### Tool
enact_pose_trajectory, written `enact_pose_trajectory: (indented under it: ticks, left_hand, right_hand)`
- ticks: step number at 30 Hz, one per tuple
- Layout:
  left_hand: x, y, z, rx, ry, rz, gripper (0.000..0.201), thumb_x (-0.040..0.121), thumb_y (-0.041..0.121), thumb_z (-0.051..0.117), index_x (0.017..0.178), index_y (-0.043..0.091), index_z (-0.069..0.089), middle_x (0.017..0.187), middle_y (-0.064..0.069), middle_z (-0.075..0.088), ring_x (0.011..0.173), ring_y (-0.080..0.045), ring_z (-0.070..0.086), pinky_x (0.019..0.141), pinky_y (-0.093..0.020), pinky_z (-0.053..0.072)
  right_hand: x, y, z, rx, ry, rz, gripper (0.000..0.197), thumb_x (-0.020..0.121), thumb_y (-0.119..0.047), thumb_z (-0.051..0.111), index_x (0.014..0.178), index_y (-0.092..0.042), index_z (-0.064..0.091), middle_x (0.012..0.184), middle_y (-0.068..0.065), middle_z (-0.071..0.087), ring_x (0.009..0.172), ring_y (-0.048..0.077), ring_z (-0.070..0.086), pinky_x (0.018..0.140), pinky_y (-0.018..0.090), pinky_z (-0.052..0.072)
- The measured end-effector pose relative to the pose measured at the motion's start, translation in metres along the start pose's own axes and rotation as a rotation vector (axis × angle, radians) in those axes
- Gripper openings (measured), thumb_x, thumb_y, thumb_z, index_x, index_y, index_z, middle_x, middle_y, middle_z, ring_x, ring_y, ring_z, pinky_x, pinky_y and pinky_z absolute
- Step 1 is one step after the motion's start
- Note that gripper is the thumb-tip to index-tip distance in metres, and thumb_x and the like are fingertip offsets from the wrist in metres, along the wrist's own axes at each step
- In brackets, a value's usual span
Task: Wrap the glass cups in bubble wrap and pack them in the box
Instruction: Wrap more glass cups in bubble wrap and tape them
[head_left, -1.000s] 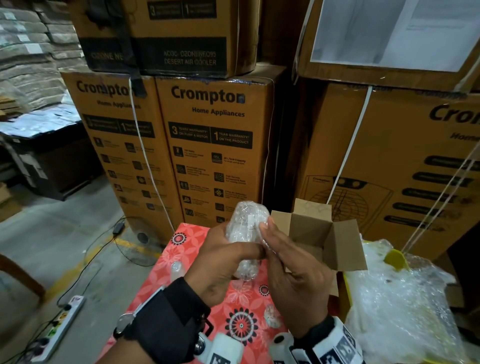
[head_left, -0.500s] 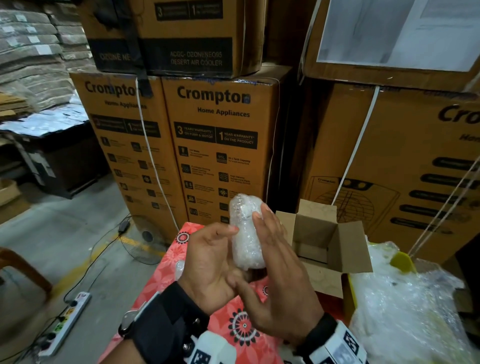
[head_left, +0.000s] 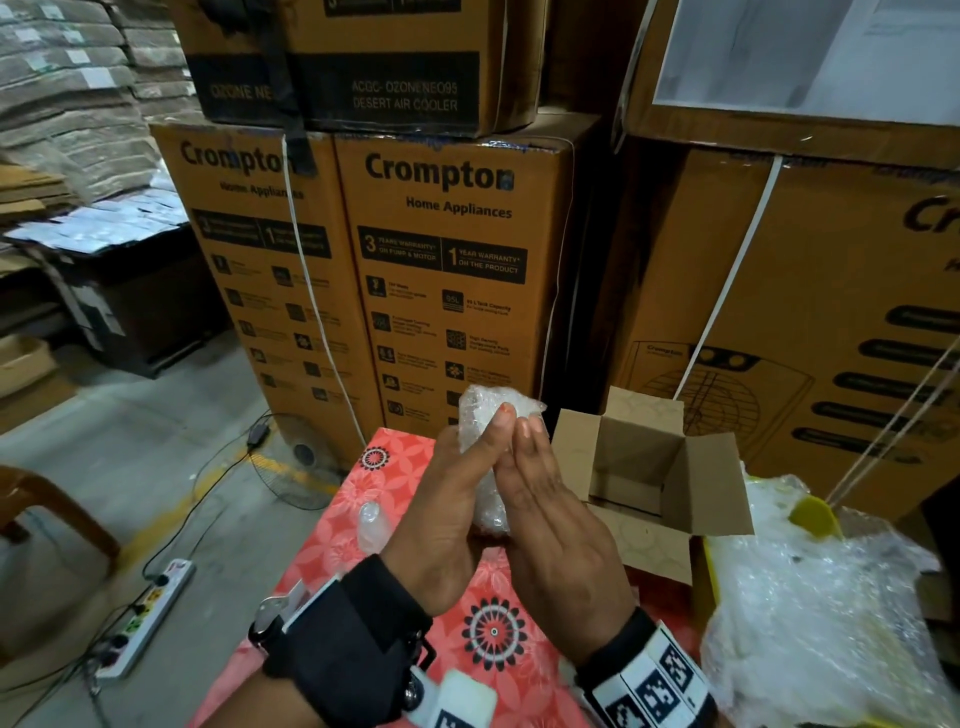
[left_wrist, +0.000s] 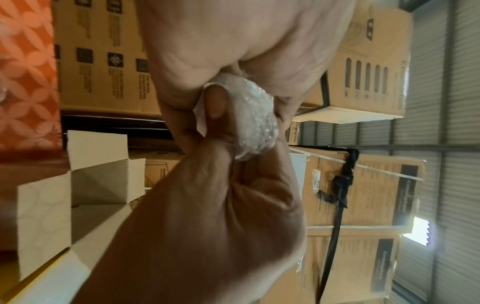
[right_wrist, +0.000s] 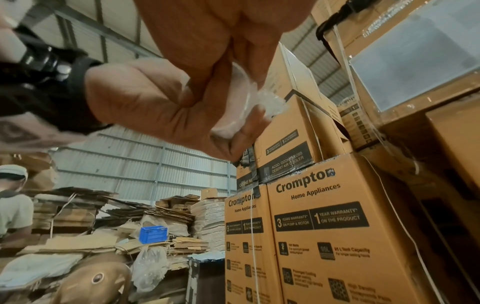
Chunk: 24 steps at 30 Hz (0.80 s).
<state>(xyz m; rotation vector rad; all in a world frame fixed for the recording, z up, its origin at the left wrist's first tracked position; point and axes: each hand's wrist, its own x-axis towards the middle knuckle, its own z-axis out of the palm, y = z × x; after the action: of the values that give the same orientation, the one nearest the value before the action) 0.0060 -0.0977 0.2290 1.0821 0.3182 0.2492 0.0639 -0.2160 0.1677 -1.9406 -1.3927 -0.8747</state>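
A glass cup wrapped in bubble wrap stands upright between my two hands above the red flowered table. My left hand grips it from the left, with the fingers curled round the bundle in the left wrist view. My right hand holds it from the right, fingers lying along it and thumb pressed on the wrap. Only the bundle's top and a strip between the palms show. The small cardboard box stands open just right of my hands. A bare glass cup lies on the table to the left.
A heap of loose bubble wrap lies on the table at the right, with a yellow object beside it. Tall stacked cartons stand close behind the table. A floor fan and a power strip are on the floor to the left.
My hands have come closer together around the wrapped cup, covering most of it. The left thumb, spread before, now lies against the bundle.
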Motion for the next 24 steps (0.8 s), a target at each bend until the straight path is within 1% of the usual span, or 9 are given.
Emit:
enact_pose_trajectory:
  ticks: [2, 5, 8, 11, 15, 18, 20, 22, 24]
  left_hand:
    - [-0.001, -0.002, -0.004, -0.022, 0.001, -0.004, 0.051, 0.097, 0.048, 0.074, 0.132, 0.011, 0.069, 0.127, -0.015, 0.074, 0.118, -0.029, 0.073, 0.091, -0.044, 0.058]
    - [-0.004, -0.006, -0.009, -0.089, -0.004, -0.042, 0.040, 0.098, 0.041, 0.066, 0.123, 0.012, 0.075, 0.120, -0.014, 0.077, 0.110, -0.029, 0.076, 0.089, -0.044, 0.060]
    - [-0.007, -0.008, -0.014, -0.108, -0.020, -0.034, 0.031, 0.099, 0.038, 0.062, 0.111, 0.012, 0.076, 0.105, -0.013, 0.079, 0.093, -0.025, 0.079, 0.073, -0.037, 0.062]
    - [-0.007, -0.007, -0.016, -0.100, -0.050, -0.006, 0.026, 0.103, 0.031, 0.059, 0.117, 0.012, 0.070, 0.104, -0.011, 0.079, 0.085, -0.022, 0.078, 0.064, -0.035, 0.061]
    - [-0.006, -0.009, -0.018, -0.061, -0.052, 0.038, 0.033, 0.104, 0.033, 0.058, 0.132, 0.016, 0.065, 0.117, -0.012, 0.076, 0.089, -0.021, 0.076, 0.057, -0.028, 0.056]
    - [-0.004, -0.014, -0.022, -0.011, -0.015, 0.140, 0.039, 0.107, 0.033, 0.056, 0.144, 0.045, 0.055, 0.154, 0.006, 0.056, 0.128, -0.027, 0.066, 0.074, -0.039, 0.062]
    - [-0.003, -0.016, -0.025, 0.049, -0.019, 0.236, 0.048, 0.108, 0.034, 0.052, 0.148, 0.060, 0.046, 0.158, 0.041, 0.033, 0.156, -0.024, 0.034, 0.105, -0.062, 0.052]
    - [-0.003, -0.018, -0.026, 0.082, -0.018, 0.257, 0.049, 0.109, 0.033, 0.048, 0.149, 0.063, 0.045, 0.151, 0.052, 0.032, 0.159, -0.003, 0.020, 0.119, -0.070, 0.033]
    - [-0.003, -0.020, -0.028, 0.084, -0.022, 0.245, 0.048, 0.111, 0.028, 0.046, 0.148, 0.058, 0.051, 0.153, 0.047, 0.038, 0.157, 0.001, 0.023, 0.121, -0.071, 0.031]
  right_hand:
    - [-0.004, 0.005, 0.001, 0.035, 0.015, -0.027, 0.046, 0.106, 0.005, 0.040, 0.151, 0.004, 0.044, 0.158, 0.026, 0.044, 0.151, 0.034, 0.043, 0.114, 0.046, 0.049]
    - [-0.008, 0.009, 0.001, 0.113, -0.002, -0.053, 0.049, 0.102, 0.007, 0.042, 0.151, 0.001, 0.048, 0.158, 0.022, 0.046, 0.150, 0.033, 0.044, 0.115, 0.046, 0.048]
    - [-0.013, 0.009, 0.000, 0.214, -0.016, -0.055, 0.059, 0.091, 0.016, 0.063, 0.146, -0.003, 0.056, 0.155, 0.017, 0.052, 0.148, 0.030, 0.047, 0.118, 0.041, 0.046]
    - [-0.014, 0.006, -0.001, 0.392, 0.111, 0.086, 0.052, 0.080, 0.010, 0.083, 0.127, -0.008, 0.072, 0.138, 0.010, 0.067, 0.134, 0.020, 0.063, 0.109, 0.037, 0.054]
    - [-0.007, -0.003, -0.003, 0.549, 0.246, 0.215, 0.035, 0.075, 0.005, 0.092, 0.107, -0.004, 0.081, 0.124, 0.010, 0.074, 0.118, 0.011, 0.072, 0.105, 0.036, 0.057]
    - [-0.003, -0.007, -0.004, 0.573, 0.274, 0.261, 0.027, 0.075, -0.003, 0.093, 0.100, -0.005, 0.082, 0.118, 0.002, 0.075, 0.114, 0.007, 0.073, 0.101, 0.032, 0.059]
    - [0.000, -0.010, -0.005, 0.589, 0.275, 0.272, 0.025, 0.075, -0.003, 0.093, 0.097, -0.005, 0.083, 0.114, -0.003, 0.076, 0.112, 0.005, 0.073, 0.098, 0.031, 0.060]
    - [0.002, -0.010, -0.006, 0.623, 0.264, 0.302, 0.024, 0.074, -0.001, 0.094, 0.095, -0.006, 0.084, 0.110, -0.003, 0.078, 0.109, 0.006, 0.075, 0.095, 0.034, 0.062]
    - [0.001, -0.009, -0.005, 0.658, 0.247, 0.348, 0.023, 0.075, -0.002, 0.094, 0.095, -0.007, 0.084, 0.108, -0.001, 0.080, 0.106, 0.008, 0.076, 0.092, 0.038, 0.064]
